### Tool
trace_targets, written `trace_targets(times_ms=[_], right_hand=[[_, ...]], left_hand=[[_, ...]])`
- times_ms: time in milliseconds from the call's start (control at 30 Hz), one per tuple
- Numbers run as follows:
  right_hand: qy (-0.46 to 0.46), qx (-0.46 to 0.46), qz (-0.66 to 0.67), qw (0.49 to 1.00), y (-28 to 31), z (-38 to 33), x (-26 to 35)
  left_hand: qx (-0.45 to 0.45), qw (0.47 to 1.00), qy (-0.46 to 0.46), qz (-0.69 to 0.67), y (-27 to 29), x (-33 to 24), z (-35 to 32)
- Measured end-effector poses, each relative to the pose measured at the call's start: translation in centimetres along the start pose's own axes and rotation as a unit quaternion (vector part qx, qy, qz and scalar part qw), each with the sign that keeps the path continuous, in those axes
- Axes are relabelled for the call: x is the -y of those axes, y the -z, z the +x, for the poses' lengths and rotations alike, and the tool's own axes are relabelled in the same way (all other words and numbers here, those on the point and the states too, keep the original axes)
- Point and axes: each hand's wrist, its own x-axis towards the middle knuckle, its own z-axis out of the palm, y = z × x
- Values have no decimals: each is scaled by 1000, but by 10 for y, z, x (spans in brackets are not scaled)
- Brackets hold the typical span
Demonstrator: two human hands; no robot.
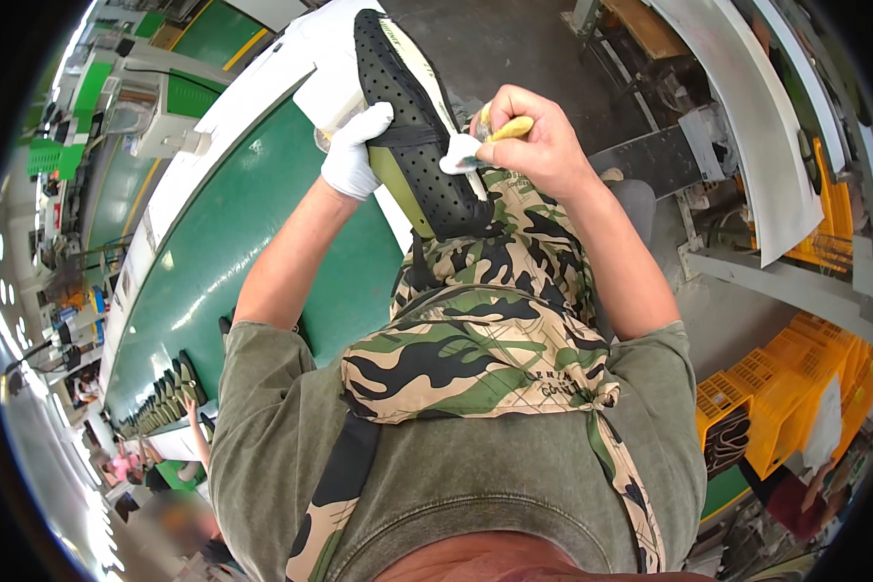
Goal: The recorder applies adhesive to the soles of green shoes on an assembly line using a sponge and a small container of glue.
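My left hand (355, 157), in a white glove, grips a shoe (412, 160) by its left edge. The shoe's black, dotted underside faces up, with a dark band across its middle, an olive side on the left and a pale strip along the right. Over that right edge my bare right hand (535, 141) pinches a small tool (459, 155) with a white rounded head and yellow parts. The white head touches or nearly touches the pale strip. My fingers partly cover the tool, so its exact kind is unclear. The shoe's lower end lies by my camouflage apron (475, 359).
A green conveyor belt (233, 233) with a white border runs along my left, with a row of shoes (170, 393) further down it. A white container (328, 102) stands beside the shoe. Yellow crates (776, 388) and a metal frame (786, 281) are to the right. Other people work at lower left and lower right.
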Motion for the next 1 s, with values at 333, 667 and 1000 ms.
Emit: trace_targets(times_ms=[333,667,1000], right_hand=[[56,-51,89,993,28,-24,-2],[158,-67,131,976,86,-40,-12],[128,-426,262,856,172,-99,-126]], left_hand=[[38,999,-19,12,-27,7,32],[78,966,-116,219,-145,-14,62],[162,966,-71,186,-358,-68,177]])
